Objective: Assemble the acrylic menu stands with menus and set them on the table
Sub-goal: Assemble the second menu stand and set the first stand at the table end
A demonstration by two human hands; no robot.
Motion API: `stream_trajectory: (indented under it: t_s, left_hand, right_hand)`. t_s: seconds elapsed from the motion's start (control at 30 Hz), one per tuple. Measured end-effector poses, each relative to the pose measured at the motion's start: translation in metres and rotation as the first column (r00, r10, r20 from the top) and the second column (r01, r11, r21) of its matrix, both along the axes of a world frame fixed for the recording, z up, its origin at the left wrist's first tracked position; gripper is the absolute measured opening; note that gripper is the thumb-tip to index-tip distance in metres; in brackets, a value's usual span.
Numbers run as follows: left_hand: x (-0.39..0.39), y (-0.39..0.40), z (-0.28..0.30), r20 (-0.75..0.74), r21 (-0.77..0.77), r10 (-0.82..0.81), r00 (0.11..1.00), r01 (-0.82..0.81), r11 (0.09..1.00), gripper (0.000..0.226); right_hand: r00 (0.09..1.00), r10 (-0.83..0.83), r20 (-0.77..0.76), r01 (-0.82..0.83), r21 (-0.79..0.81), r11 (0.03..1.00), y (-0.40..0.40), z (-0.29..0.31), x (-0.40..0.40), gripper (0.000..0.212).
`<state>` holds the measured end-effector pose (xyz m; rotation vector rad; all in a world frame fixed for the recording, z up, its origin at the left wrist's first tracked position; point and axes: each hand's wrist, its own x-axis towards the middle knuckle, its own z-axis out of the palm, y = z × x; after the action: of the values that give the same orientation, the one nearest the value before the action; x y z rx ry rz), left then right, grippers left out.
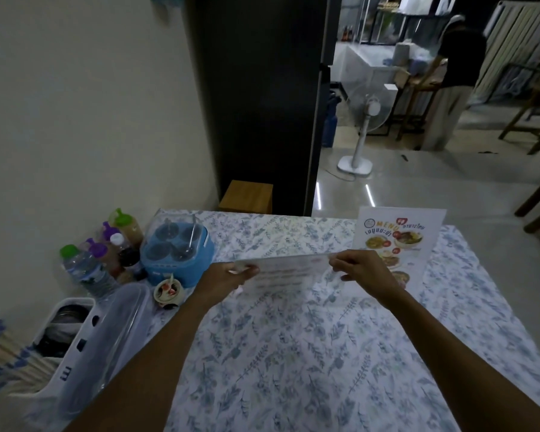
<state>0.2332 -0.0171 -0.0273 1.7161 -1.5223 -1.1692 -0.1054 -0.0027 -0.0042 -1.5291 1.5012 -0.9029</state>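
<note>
I hold a clear acrylic menu stand (pixel 289 274) with a printed menu sheet in it over the middle of the table (pixel 293 353). My left hand (pixel 231 275) pinches its top left corner and my right hand (pixel 359 269) pinches its top right corner. The stand tilts, and its lower edge touches or nearly touches the floral tablecloth. A second acrylic stand (pixel 396 235) with a colourful food menu stands upright at the table's far right, just behind my right hand.
At the table's left side are a blue condiment caddy (pixel 176 251), several bottles (pixel 106 254), a small sauce cup (pixel 168 291), a clear lidded box (pixel 106 341) and a white cutlery basket (pixel 60 338). Beyond the table are a dark cabinet (pixel 262 98), a wooden stool (pixel 247 198), a standing fan (pixel 365 126) and a person (pixel 452 76).
</note>
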Motion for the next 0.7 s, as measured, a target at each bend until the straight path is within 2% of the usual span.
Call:
stream_trajectory:
  t_s: [0.07, 0.2, 0.3, 0.43, 0.53, 0.7]
  left_hand:
    - [-0.003, -0.004, 0.004, 0.003, -0.003, -0.027, 1.000, 0.027, 1.000, 0.045]
    - [-0.010, -0.014, 0.015, 0.032, 0.006, -0.066, 0.997, 0.065, 0.998, 0.068]
    - [-0.019, -0.019, 0.021, 0.050, -0.002, -0.041, 0.998, 0.042, 0.999, 0.070]
    - [-0.025, -0.031, 0.020, 0.089, -0.011, -0.033, 0.995, 0.034, 0.999, 0.084]
    - [-0.027, -0.043, 0.016, 0.102, -0.013, -0.020, 0.995, 0.022, 1.000, 0.079]
    - [-0.030, -0.063, 0.005, 0.122, -0.005, -0.008, 0.992, 0.009, 1.000, 0.078]
  right_hand:
    - [1.000, -0.005, -0.014, 0.005, -0.016, 1.000, -0.002, 0.002, -0.002, 0.016]
    - [0.998, -0.025, -0.060, 0.021, -0.051, 0.998, -0.007, 0.006, -0.003, 0.017]
    - [0.988, -0.063, -0.138, 0.050, -0.094, 0.994, -0.015, 0.004, 0.001, 0.013]
    - [0.950, -0.132, -0.284, 0.081, -0.183, 0.980, -0.033, -0.004, 0.009, 0.016]
    - [0.918, -0.169, -0.358, 0.103, -0.196, 0.975, -0.046, -0.003, 0.016, 0.014]
    - [0.904, -0.184, -0.387, 0.134, -0.151, 0.979, -0.064, -0.009, 0.023, 0.013]
